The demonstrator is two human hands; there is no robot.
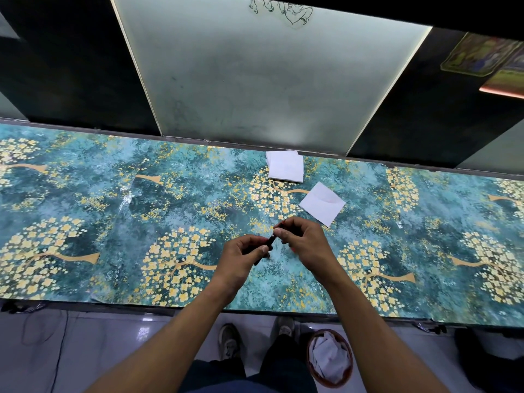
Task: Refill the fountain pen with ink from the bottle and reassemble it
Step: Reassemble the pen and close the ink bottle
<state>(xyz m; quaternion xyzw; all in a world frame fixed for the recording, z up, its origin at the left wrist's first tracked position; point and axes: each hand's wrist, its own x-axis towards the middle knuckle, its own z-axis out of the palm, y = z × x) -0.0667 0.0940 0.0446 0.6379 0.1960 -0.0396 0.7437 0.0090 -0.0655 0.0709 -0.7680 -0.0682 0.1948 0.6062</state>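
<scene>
Both hands curl over the counter [85,194]: left hand [241,259] and right hand [303,239] pinch the pen [269,242]; paper squares [321,203] lie just beyond.

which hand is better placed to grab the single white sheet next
Right. The right hand is nearest the white sheet, just beyond its fingers; the left hand holds the pen.

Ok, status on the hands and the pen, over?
Left hand and right hand both in a grip on the slim black fountain pen, above the teal floral tabletop. No ink bottle in view. Two white tissues beyond, nothing in the way.
</scene>
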